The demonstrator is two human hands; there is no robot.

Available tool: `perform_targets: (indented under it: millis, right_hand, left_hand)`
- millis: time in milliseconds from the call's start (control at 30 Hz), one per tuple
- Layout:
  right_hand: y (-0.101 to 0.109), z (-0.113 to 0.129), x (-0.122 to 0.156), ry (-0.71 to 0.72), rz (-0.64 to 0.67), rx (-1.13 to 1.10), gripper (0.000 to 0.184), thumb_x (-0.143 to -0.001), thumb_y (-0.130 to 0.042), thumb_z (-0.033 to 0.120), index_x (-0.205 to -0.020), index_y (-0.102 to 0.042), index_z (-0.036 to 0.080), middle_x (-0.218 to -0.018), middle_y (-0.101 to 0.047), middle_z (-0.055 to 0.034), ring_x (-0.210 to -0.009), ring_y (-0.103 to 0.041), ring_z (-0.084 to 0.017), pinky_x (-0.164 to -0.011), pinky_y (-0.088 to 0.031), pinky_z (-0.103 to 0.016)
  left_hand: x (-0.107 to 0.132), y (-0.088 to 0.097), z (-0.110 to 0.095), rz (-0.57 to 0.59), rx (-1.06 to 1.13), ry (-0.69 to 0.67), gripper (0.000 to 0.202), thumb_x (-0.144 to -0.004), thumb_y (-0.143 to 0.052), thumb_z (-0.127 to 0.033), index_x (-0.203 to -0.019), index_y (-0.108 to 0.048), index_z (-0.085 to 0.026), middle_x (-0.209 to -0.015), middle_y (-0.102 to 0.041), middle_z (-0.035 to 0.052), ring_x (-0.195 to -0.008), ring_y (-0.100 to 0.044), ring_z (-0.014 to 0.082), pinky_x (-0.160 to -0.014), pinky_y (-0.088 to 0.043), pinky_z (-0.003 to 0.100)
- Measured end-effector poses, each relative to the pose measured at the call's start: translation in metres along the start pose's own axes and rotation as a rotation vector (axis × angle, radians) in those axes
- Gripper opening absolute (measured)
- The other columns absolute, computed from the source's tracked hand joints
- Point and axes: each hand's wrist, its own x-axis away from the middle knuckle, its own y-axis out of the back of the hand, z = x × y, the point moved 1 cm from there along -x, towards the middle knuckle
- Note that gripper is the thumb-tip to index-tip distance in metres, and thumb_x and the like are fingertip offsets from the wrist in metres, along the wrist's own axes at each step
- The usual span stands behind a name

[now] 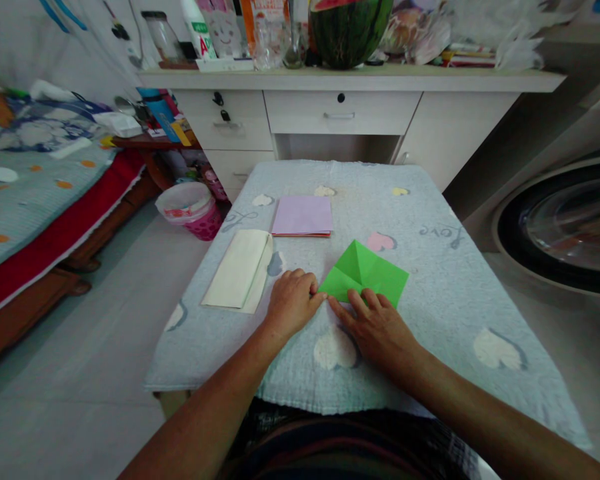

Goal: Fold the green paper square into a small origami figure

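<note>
A sheet of green origami paper (363,270) with crease lines lies on the cloth-covered table, its near edge under my fingers. My left hand (295,299) pinches the paper's left corner between thumb and curled fingers. Across the near edge rests my right hand (377,323), its fingers spread and pressing the paper down, the index finger reaching toward my left thumb. Left of my left hand lies a folded cream-coloured paper or booklet (240,270). Beyond it is a stack of square paper (303,215), purple on top with a red edge below.
A pale blue tablecloth (430,373) with heart prints covers the table. Behind stands a white drawer cabinet (340,110) bearing a cut watermelon (350,33) and bottles. A pink bin (203,217) and a bed (45,200) are at left, a washing machine (570,213) at right.
</note>
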Motion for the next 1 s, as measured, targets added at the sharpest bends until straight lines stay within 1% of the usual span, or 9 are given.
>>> perform_targets:
  millis: [167, 333, 467, 800, 1000]
  right_hand:
    - [-0.005, -0.009, 0.010, 0.041, -0.048, -0.006, 0.048, -0.087, -0.054, 0.011, -0.134, -0.051, 0.020, -0.124, -0.059, -0.0115, -0.100, -0.053, -0.028, -0.081, -0.045, -0.043]
    - [-0.009, -0.020, 0.024, 0.075, -0.060, 0.031, 0.051, -0.083, -0.051, 0.006, -0.133, -0.051, 0.015, -0.133, -0.056, -0.0103, -0.106, -0.053, -0.031, -0.085, -0.047, -0.046]
    - [-0.011, -0.029, 0.036, 0.080, -0.081, 0.072, 0.054, -0.080, -0.049, 0.004, -0.134, -0.050, 0.014, -0.137, -0.055, -0.0103, -0.110, -0.053, -0.032, -0.088, -0.048, -0.050]
    - [-0.013, -0.050, 0.073, 0.022, -0.053, 0.165, 0.061, -0.077, -0.048, 0.000, -0.136, -0.047, 0.015, -0.140, -0.052, -0.0104, -0.118, -0.052, -0.032, -0.091, -0.048, -0.050]
    - [-0.015, -0.058, 0.090, -0.009, -0.045, 0.179, 0.059, -0.077, -0.047, 0.001, -0.135, -0.049, 0.014, -0.140, -0.053, -0.0117, -0.118, -0.052, -0.032, -0.090, -0.048, -0.049]
  left_hand:
    - [-0.001, 0.001, 0.000, 0.026, 0.012, 0.002, 0.019, -0.080, -0.067, -0.035, -0.071, -0.058, -0.020, -0.077, -0.057, 0.0022, -0.081, -0.054, 0.0200, -0.076, -0.037, 0.031]
    - [-0.002, 0.001, 0.000, 0.033, 0.029, 0.011, 0.019, -0.080, -0.066, -0.034, -0.070, -0.059, -0.020, -0.077, -0.057, 0.0021, -0.079, -0.053, 0.0194, -0.075, -0.036, 0.030]
    - [-0.002, 0.000, 0.001, 0.028, 0.039, 0.013, 0.018, -0.080, -0.065, -0.033, -0.069, -0.058, -0.020, -0.077, -0.056, 0.0020, -0.079, -0.053, 0.0192, -0.074, -0.036, 0.030]
    - [-0.002, 0.001, 0.001, 0.045, 0.046, -0.004, 0.018, -0.080, -0.064, -0.032, -0.068, -0.057, -0.020, -0.076, -0.056, 0.0018, -0.078, -0.053, 0.0190, -0.075, -0.037, 0.030]
    - [-0.003, 0.002, 0.001, 0.051, 0.042, 0.001, 0.018, -0.080, -0.064, -0.032, -0.068, -0.057, -0.020, -0.076, -0.056, 0.0016, -0.077, -0.053, 0.0186, -0.075, -0.037, 0.030]
